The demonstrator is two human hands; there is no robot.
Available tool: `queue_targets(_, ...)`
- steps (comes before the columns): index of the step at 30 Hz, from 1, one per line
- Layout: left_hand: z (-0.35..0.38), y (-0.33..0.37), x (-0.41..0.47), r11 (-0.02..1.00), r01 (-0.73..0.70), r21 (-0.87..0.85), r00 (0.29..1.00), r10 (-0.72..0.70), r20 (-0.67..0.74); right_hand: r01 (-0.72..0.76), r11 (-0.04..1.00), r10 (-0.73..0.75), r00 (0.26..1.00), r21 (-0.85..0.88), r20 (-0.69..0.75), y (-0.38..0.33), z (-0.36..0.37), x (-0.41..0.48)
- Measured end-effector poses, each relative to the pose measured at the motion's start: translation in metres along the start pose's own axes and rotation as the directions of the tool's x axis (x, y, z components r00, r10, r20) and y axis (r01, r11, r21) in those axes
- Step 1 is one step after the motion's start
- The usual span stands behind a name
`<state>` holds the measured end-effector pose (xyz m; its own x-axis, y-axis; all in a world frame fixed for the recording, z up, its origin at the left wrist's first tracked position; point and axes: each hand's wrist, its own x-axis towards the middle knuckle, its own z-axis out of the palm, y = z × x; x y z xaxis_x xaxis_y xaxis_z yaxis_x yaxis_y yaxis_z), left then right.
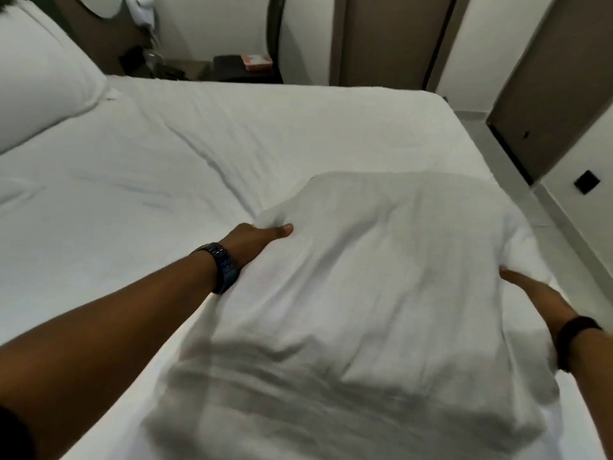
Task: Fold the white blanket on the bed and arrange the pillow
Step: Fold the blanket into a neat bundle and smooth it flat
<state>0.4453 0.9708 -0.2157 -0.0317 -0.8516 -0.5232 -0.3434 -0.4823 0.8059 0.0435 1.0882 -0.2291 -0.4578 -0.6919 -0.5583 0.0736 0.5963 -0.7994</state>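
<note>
The white blanket lies bunched in a thick folded mass on the near right part of the bed. My left hand, with a dark watch on its wrist, grips the blanket's left edge, thumb on top and fingers tucked under the cloth. My right hand, wearing a dark wristband, holds the blanket's right side near the bed's edge, its fingers sunk into the fabric. A white pillow rests at the far left against the headboard.
A dark bedside table with small items stands beyond the bed's far side. Brown wall panels and a door stand at the right. A strip of pale floor runs along the bed's right edge.
</note>
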Motion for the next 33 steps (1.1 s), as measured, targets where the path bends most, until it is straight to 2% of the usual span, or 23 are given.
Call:
queue_targets(3,-0.123,-0.005,-0.019,0.998,0.028,-0.064,0.997,-0.033,-0.075,0.052,0.999,-0.049,0.993,-0.017,0.112,-0.044,0.111,-0.027)
queue_targets(6,-0.245,-0.002,-0.022,0.992,0.016,-0.128,0.99,-0.034,-0.139,0.084,0.995,-0.092,0.967,0.044,0.237,-0.08,0.224,-0.042)
queue_targets(9,-0.353,-0.005,-0.011,0.986,0.003,-0.169,0.985,-0.032,-0.171,0.105,0.99,-0.132,0.936,0.099,0.327,-0.096,0.331,-0.042)
queue_targets(11,-0.416,-0.022,-0.003,0.977,0.018,-0.213,0.983,-0.056,-0.175,0.124,0.991,-0.132,0.915,0.045,0.38,-0.097,0.402,-0.034)
queue_targets(13,-0.467,-0.05,0.01,0.978,0.073,-0.195,0.971,-0.114,-0.208,0.096,0.993,-0.069,0.942,-0.067,0.327,-0.095,0.47,-0.026)
queue_targets(14,-0.485,-0.067,0.02,0.989,0.103,-0.108,0.942,-0.132,-0.307,0.103,0.984,-0.072,0.976,-0.145,0.205,-0.092,0.501,-0.025)
queue_targets(15,-0.499,-0.088,0.035,0.989,0.139,0.051,0.876,-0.098,-0.471,0.159,0.937,-0.158,0.987,-0.311,0.027,-0.087,0.534,-0.027)
queue_targets(16,-0.507,-0.107,0.052,0.95,0.17,0.262,0.775,0.035,-0.631,0.258,0.823,-0.338,0.938,-0.505,-0.072,-0.081,0.563,-0.034)
queue_targets(17,-0.506,-0.125,0.067,0.884,0.157,0.44,0.726,0.198,-0.658,0.394,0.671,-0.525,0.851,-0.629,-0.027,-0.073,0.591,-0.044)
queue_targets(18,-0.497,-0.143,0.081,0.817,0.111,0.566,0.752,0.303,-0.586,0.525,0.534,-0.63,0.77,-0.663,0.103,-0.062,0.617,-0.055)
queue_targets(19,-0.481,-0.161,0.093,0.747,0.076,0.661,0.809,0.341,-0.478,0.617,0.417,-0.657,0.712,-0.668,0.247,-0.049,0.636,-0.061)
queue_targets(20,-0.465,-0.182,0.105,0.672,0.066,0.738,0.872,0.32,-0.37,0.661,0.316,-0.63,0.683,-0.68,0.37,-0.033,0.652,-0.064)
queue_targets(22,-0.436,-0.23,0.126,0.529,0.065,0.846,0.939,0.255,-0.231,0.638,0.168,-0.531,0.701,-0.751,0.476,0.007,0.665,-0.056)
queue_targets(23,-0.424,-0.253,0.133,0.509,0.061,0.859,0.937,0.267,-0.225,0.614,0.15,-0.511,0.719,-0.775,0.47,0.025,0.664,-0.05)
queue_targets(25,-0.408,-0.285,0.145,0.533,0.053,0.844,0.903,0.335,-0.268,0.59,0.157,-0.517,0.732,-0.792,0.444,0.048,0.658,-0.039)
queue_targets(29,-0.405,-0.305,0.167,0.541,0.014,0.841,0.84,0.449,-0.303,0.548,0.126,-0.53,0.742,-0.827,0.41,0.059,0.667,-0.029)
queue_targets(31,-0.407,-0.307,0.17,0.541,-0.001,0.841,0.836,0.462,-0.296,0.516,0.106,-0.519,0.758,-0.85,0.395,0.056,0.673,-0.031)
queue_targets(33,-0.411,-0.302,0.168,0.556,-0.013,0.831,0.857,0.435,-0.277,0.46,0.103,-0.465,0.806,-0.882,0.366,0.053,0.678,-0.036)
